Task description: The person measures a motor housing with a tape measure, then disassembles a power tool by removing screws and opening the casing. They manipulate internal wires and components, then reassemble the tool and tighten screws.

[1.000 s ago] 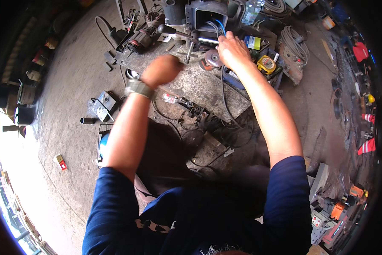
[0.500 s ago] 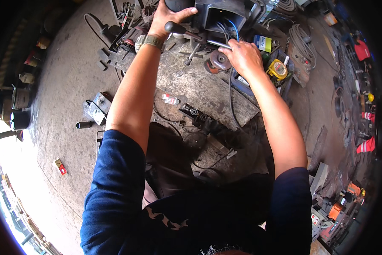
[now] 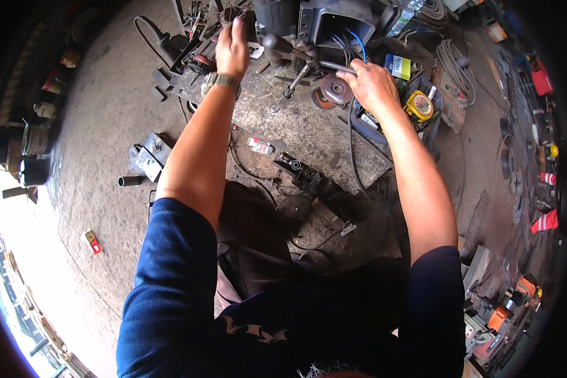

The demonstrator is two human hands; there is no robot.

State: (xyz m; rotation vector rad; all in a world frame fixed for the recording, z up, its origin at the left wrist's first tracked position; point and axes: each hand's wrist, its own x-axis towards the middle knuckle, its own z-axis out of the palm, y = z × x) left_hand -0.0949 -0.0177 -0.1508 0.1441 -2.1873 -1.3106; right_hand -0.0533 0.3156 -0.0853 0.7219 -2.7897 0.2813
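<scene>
A dark machine (image 3: 343, 16) with an open box full of wires stands at the far edge of the bench. From its hub extend several metal lever arms, one tipped with a black knob (image 3: 276, 44). My right hand (image 3: 373, 85) is closed around the end of the lever arm (image 3: 335, 65) that points right. Left of the knob, my left hand (image 3: 233, 51) has its fingers stretched out and holds nothing visible. Just beyond its fingertips is a rusty round can (image 3: 231, 15). Below my right hand lie a grinding disc (image 3: 335, 90) and an orange-and-dark disc (image 3: 321, 99).
A yellow tape measure (image 3: 420, 106) rests in a tool bin (image 3: 371, 129) beside my right forearm. A blue-and-yellow box (image 3: 397, 65) sits behind it. Cable coils (image 3: 450, 66) lie at right. A dark power tool (image 3: 305, 176) is at the bench's near side, with a cord.
My left hand has come away from beside the machine's dark housing and shifted left, its thumb no longer spread toward it. My right hand stays on the lever arm. The view has shifted slightly.
</scene>
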